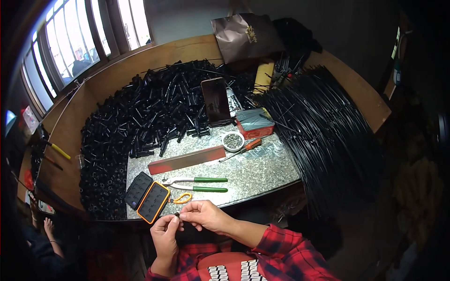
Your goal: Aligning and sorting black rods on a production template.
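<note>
Red-and-black plaid sleeves [286, 244], mine, at the lower edge. Left hand [164, 238]: thumb and forefinger pinched together. Right hand [206, 217]: thumb and forefinger likewise closed, tips meeting my left. Small dark piece [177, 214]: one, gripped between both sets of fingertips, before the table's near edge; too small for me to tell its form.

Hard case [153, 202], black with orange edging: one, lying open just beyond my left hand; orange loop [182, 199] at its side. Pliers [211, 189], green-handled: one, behind the loop. Long bar [187, 160], grey and red: one. Round white dish [223, 144], holding small metal bits; screwdriver [253, 144], orange-handled, beside it. Black parts [159, 103]: large heap, left and rear. Thin black rods [323, 117]: thick bundle, right.
</note>
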Demonstrator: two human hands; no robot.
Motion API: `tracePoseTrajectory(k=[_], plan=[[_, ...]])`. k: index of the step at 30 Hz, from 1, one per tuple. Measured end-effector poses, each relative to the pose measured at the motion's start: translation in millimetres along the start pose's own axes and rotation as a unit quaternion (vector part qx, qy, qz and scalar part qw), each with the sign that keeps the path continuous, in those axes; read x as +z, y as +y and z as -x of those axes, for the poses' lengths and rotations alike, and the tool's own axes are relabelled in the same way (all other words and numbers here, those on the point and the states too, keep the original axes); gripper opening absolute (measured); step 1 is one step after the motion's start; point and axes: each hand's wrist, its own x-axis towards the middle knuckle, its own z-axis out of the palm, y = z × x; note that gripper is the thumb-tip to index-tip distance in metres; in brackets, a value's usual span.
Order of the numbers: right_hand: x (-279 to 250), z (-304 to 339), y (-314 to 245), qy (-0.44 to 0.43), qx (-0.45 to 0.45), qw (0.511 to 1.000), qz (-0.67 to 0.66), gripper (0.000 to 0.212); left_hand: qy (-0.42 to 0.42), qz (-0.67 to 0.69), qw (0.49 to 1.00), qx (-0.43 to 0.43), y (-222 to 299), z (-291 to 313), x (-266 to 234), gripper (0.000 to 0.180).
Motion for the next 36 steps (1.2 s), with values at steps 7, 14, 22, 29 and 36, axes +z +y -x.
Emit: tracePoseTrajectory(k=[7, 14, 22, 29, 36], plan=[[-7, 6, 1, 0.023, 0.011, 1.000, 0.008, 0.018, 0.026, 0.047, 0.998, -0.016, 5, -3, 0, 0.007], [2, 6, 5, -0.023, 0.062, 0.997, 0.042, 0.018, 0.112, 0.039, 0.993, 0.027, 12, -6, -40, 0.009], [7, 10, 30, -0.006, 0.118, 0.982, 0.150, 0.013, 0.157, 0.025, 0.987, 0.025, 14, -6, -58, 0.017], [17, -8, 80, -0.157, 0.205, 0.952, 0.166, 0.012, 0.234, 0.072, 0.967, 0.070, 8, 32, -85, 0.012], [-25, -13, 157, -0.113, 0.271, 0.917, 0.270, 0.013, 0.230, 0.100, 0.967, 0.045, -1, 48, -109, 0.015]])
